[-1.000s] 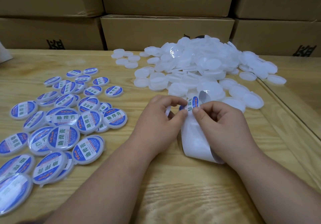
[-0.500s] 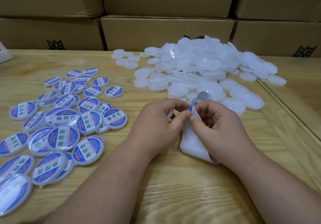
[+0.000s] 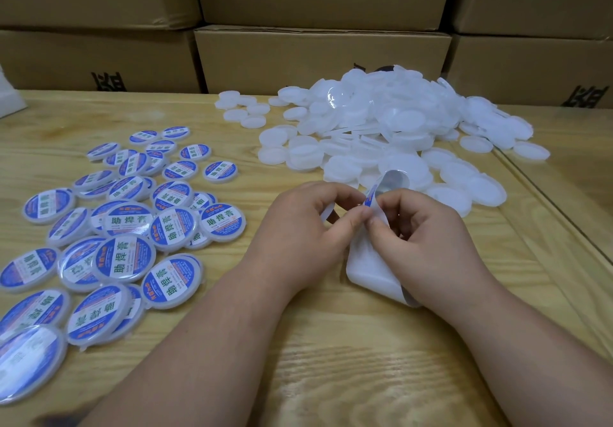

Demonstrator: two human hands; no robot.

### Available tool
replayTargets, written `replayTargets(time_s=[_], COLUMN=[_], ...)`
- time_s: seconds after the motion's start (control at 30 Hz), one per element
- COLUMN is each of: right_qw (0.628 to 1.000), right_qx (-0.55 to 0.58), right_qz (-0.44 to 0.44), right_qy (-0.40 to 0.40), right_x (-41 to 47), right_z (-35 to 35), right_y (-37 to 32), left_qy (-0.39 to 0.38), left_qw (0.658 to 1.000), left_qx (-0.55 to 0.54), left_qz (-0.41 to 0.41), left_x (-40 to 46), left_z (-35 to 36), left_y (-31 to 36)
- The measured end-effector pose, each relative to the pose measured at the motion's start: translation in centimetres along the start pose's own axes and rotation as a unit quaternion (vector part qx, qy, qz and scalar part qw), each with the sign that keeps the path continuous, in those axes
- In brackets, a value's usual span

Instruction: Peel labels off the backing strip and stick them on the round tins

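Observation:
A white backing strip point(image 3: 368, 269) loops down onto the wooden table between my hands, its free end point(image 3: 393, 181) curling up behind them. My right hand point(image 3: 418, 237) pinches the strip near its top. A blue-and-white label point(image 3: 371, 198) stands edge-on at the fold, and the thumb and forefinger of my left hand point(image 3: 305, 231) pinch at it. My left palm also seems to hold a white round tin point(image 3: 326, 211), mostly hidden. A heap of plain white tins point(image 3: 381, 128) lies behind my hands. Labelled tins point(image 3: 126, 221) cover the table's left side.
Stacked brown cardboard boxes point(image 3: 318, 58) wall off the back of the table point(image 3: 331, 360). A raised wooden rail point(image 3: 557, 214) runs along the right side. A white object point(image 3: 10, 101) shows at the far left edge.
The label, seen face-on between my fingertips a second ago, has turned edge-on as it lifts off the strip. Both hands have shifted slightly lower, and the strip's loop has tightened.

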State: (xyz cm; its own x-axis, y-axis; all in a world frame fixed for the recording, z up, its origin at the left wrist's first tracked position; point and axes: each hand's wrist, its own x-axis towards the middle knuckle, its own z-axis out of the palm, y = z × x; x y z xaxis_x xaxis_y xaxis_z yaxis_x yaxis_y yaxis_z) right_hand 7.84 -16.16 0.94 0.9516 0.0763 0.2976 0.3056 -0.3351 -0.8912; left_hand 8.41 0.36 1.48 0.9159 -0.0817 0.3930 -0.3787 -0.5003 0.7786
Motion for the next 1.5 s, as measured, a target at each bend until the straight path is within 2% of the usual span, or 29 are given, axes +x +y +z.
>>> replayTargets(time_s=[0.3, 0.53, 0.7, 0.8, 0.97, 1.1, 1.2, 1.3, 1.37, 1.5], right_qw=[1.0, 0.997, 0.993, 0.99, 0.964, 0.969, 0.969, 0.965, 0.965, 0.977], right_qx=[0.002, 0.009, 0.004, -0.019, -0.112, -0.096, -0.078, -0.049, -0.033, 0.049], right_qz=[-0.029, 0.009, 0.012, -0.039, -0.204, -0.2, -0.198, -0.211, -0.215, -0.165], right_qy=[0.009, 0.082, 0.117, 0.133, 0.127, 0.104, 0.126, 0.146, 0.146, 0.124], right_x=[0.0, 0.4, 0.6, 0.5, 0.1, -0.1, -0.2, -0.4, -0.7, -1.3], right_z=[0.1, 0.0, 0.0, 0.0, -0.1, 0.0, 0.1, 0.1, 0.2, 0.3], right_y=[-0.1, 0.4, 0.5, 0.3, -0.4, -0.3, -0.6, -1.2, -1.7, -2.5], left_qy=[0.016, 0.13, 0.177, 0.164, 0.106, 0.087, 0.057, 0.019, 0.036, 0.052], left_qw=[1.0, 0.988, 0.978, 0.975, 0.977, 0.969, 0.939, 0.871, 0.847, 0.828], left_qx=[0.015, -0.052, -0.099, -0.138, -0.174, -0.219, -0.324, -0.474, -0.51, -0.523], left_qz=[0.007, -0.057, -0.051, -0.066, -0.063, -0.072, -0.103, -0.129, -0.146, -0.194], left_x=[-0.1, 0.3, 0.4, 0.4, 0.0, -0.1, 0.1, 0.2, 0.2, 0.5], left_z=[0.1, 0.0, -0.3, -0.1, 0.2, 0.1, 0.0, -0.4, -0.4, 0.0], left_y=[-0.1, -0.2, 0.0, 0.2, 0.5, 0.7, 0.9, 0.9, 1.0, 1.1])
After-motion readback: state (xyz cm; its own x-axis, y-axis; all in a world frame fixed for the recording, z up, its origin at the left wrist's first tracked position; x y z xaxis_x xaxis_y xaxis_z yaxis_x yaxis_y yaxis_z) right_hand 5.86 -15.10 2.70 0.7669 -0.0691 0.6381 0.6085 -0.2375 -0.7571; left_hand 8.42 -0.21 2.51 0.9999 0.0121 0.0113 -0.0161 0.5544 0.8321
